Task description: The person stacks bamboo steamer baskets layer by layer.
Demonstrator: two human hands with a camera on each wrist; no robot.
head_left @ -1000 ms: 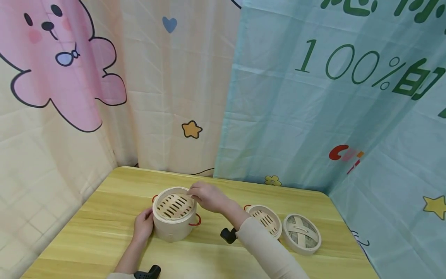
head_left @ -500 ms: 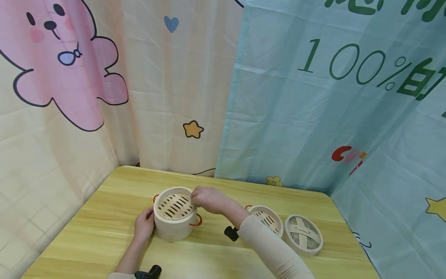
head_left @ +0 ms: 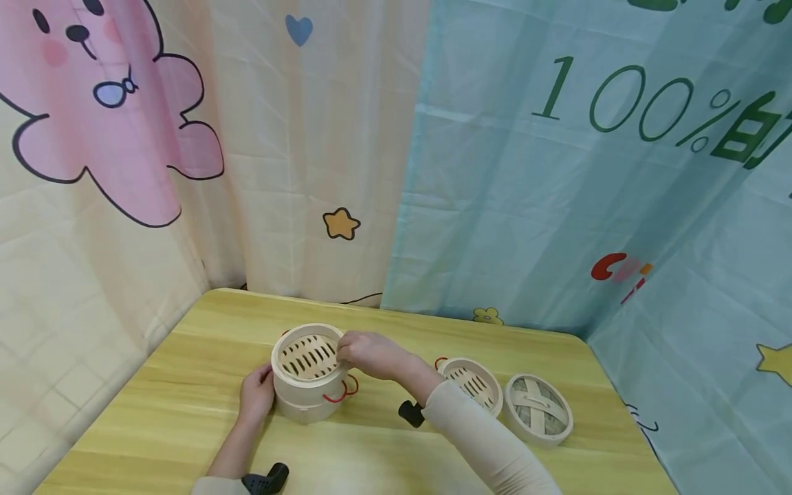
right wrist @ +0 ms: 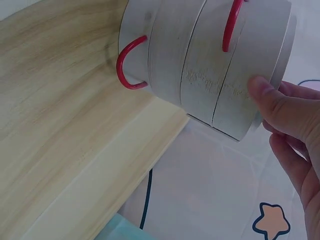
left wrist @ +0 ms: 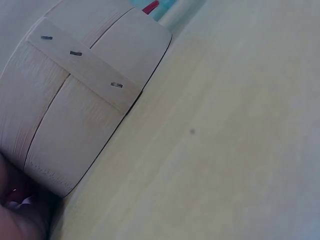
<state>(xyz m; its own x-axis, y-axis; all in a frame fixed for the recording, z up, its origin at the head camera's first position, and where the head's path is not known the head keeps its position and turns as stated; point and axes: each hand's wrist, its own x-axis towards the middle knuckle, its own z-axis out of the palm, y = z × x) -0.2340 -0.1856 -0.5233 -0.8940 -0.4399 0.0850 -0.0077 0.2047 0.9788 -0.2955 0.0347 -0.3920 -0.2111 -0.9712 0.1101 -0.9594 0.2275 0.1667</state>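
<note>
A two-tier stack of bamboo steamer baskets (head_left: 309,388) stands left of centre on the table, slatted floor showing inside the top tier. My right hand (head_left: 371,354) pinches the top tier's rim on its right side; in the right wrist view the thumb (right wrist: 262,90) presses the outer wall, fingers behind the rim. My left hand (head_left: 256,395) grips the stack's left side, low down. Two red handles (right wrist: 131,62) show at different heights and out of line with each other. Staples mark the wooden wall (left wrist: 90,65) in the left wrist view.
Right of the stack lie another slatted basket (head_left: 473,381) with a red handle, partly behind my right sleeve, and a round woven lid (head_left: 538,409). The wooden table (head_left: 371,454) ends at printed curtains (head_left: 309,172) behind. Black wrist devices (head_left: 266,479) are on both arms.
The top tier has turned clockwise on the lower one, so its right red handle has come forward, apart from the lower handle. The left hand stays in place; the view has shifted slightly.
</note>
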